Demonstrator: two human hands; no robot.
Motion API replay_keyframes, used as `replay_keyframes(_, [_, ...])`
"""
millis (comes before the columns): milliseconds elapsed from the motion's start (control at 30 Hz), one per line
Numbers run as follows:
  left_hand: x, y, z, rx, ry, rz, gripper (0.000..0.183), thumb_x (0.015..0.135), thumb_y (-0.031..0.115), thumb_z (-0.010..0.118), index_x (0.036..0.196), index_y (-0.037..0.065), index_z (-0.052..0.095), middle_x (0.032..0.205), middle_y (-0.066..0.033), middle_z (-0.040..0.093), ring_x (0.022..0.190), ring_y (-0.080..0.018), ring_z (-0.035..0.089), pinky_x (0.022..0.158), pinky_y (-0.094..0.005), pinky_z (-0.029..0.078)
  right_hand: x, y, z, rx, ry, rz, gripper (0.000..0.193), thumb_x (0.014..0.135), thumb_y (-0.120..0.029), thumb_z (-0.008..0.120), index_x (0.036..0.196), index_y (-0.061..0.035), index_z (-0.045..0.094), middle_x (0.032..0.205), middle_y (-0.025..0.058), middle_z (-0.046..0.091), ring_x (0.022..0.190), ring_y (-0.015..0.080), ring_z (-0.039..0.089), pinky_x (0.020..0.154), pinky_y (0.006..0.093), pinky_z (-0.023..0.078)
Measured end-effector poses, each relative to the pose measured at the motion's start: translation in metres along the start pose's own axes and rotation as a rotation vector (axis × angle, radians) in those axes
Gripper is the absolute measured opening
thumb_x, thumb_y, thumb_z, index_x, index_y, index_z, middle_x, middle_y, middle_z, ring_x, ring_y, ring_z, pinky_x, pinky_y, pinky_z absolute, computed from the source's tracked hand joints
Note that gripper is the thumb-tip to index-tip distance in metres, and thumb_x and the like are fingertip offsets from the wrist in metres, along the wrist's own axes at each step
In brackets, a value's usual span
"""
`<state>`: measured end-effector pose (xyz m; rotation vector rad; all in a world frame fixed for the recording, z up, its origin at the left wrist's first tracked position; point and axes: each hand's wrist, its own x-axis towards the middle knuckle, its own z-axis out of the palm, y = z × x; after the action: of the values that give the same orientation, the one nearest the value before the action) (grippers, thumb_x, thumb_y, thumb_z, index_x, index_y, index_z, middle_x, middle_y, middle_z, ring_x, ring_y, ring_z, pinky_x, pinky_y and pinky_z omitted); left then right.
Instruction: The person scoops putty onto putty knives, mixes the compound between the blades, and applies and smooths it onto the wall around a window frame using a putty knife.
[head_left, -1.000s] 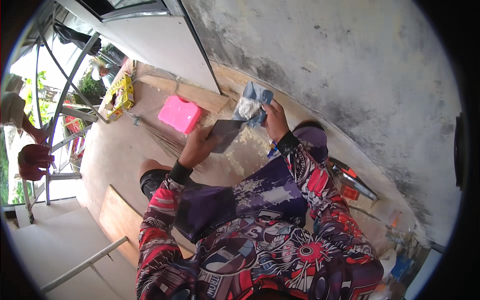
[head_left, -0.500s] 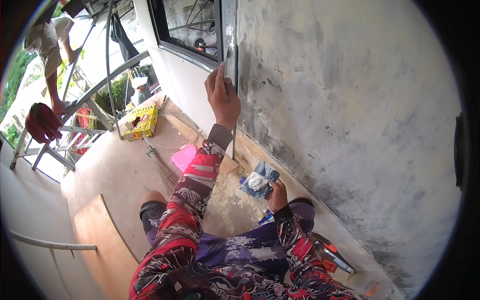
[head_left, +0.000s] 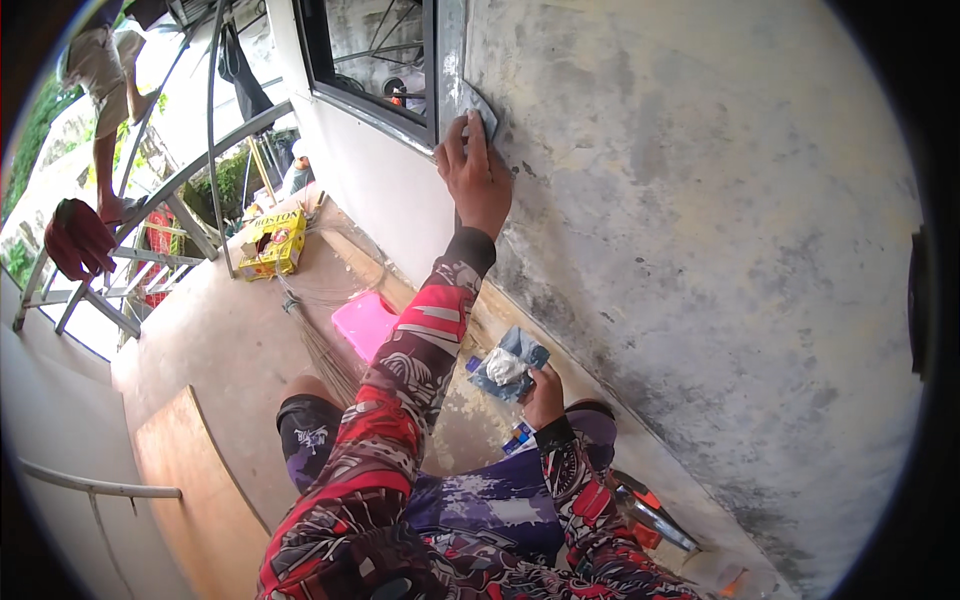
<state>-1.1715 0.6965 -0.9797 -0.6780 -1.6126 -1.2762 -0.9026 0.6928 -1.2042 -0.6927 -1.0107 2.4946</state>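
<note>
A grey flat scraper (head_left: 482,110) lies against the wall at the corner beside the dark window frame (head_left: 432,70). My left hand (head_left: 477,180) is closed on it, fingers pressed toward the blade. Lower down, my right hand (head_left: 545,397) grips the edge of a blue-grey flat plate (head_left: 529,346). A lump of white putty (head_left: 505,367) sits on that plate, which is held over the floor near my knees. The grey wall (head_left: 690,200) is mottled with darker stains and smeared patches.
A pink plastic piece (head_left: 364,325), a stick broom (head_left: 318,345) and a yellow carton (head_left: 275,243) lie on the floor. An orange-and-black tool (head_left: 650,515) is by my right thigh. At the far left, a person's legs (head_left: 105,110) stand beyond a metal ladder (head_left: 150,265).
My left hand has moved a little right, from the window-side edge onto the wall, and the scraper blade now shows. The right hand with the plate and putty has shifted slightly left.
</note>
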Motion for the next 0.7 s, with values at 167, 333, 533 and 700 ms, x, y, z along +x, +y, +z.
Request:
replay_keyframes(167, [0.005, -0.006, -0.013, 0.022, -0.077, 0.062, 0.052, 0.082, -0.002, 0.054, 0.133, 0.006, 0.053, 0.127, -0.0158, 0.055, 0.112, -0.0371, 0.051, 0.098, -0.0459, 0.04, 0.0, 0.002, 0.017, -0.01, -0.003, 0.034, 0.029, 0.098, -0.01, 0.042, 0.123, -0.0027, 0.056, 0.117, 0.0105, 0.063, 0.104, 0.0245, 0.066, 0.085, 0.0419, 0.058])
replay_keyframes(333, [0.001, -0.023, -0.049, -0.115, -0.133, 0.046, 0.048, 0.084, -0.004, 0.052, 0.132, 0.003, 0.054, 0.123, -0.0173, 0.059, 0.106, -0.0375, 0.054, 0.095, -0.0439, 0.044, 0.008, 0.018, 0.024, -0.001, -0.035, 0.017, 0.029, 0.098, -0.009, 0.042, 0.122, -0.0023, 0.056, 0.116, 0.011, 0.063, 0.104, 0.0244, 0.066, 0.084, 0.0419, 0.058])
replay_keyframes(533, [0.027, -0.034, -0.07, -0.213, -0.117, -0.331, 0.039, 0.092, 0.0, 0.049, 0.13, 0.0, 0.056, 0.115, -0.0181, 0.063, 0.101, -0.0357, 0.058, 0.089, -0.0425, 0.048, 0.006, 0.039, 0.024, -0.056, -0.045, -0.002, 0.028, 0.097, -0.009, 0.042, 0.121, -0.0019, 0.056, 0.116, 0.011, 0.063, 0.103, 0.0248, 0.066, 0.084, 0.0428, 0.058])
replay_keyframes(700, [0.026, -0.03, -0.053, -0.111, -0.088, -0.276, 0.048, 0.087, 0.003, 0.051, 0.134, 0.008, 0.057, 0.095, -0.0154, 0.063, 0.097, -0.0312, 0.059, 0.086, -0.0381, 0.048, 0.002, 0.044, 0.035, -0.229, -0.094, -0.102, 0.028, 0.097, -0.009, 0.043, 0.121, -0.002, 0.056, 0.116, 0.0105, 0.063, 0.102, 0.0245, 0.066, 0.085, 0.0431, 0.057])
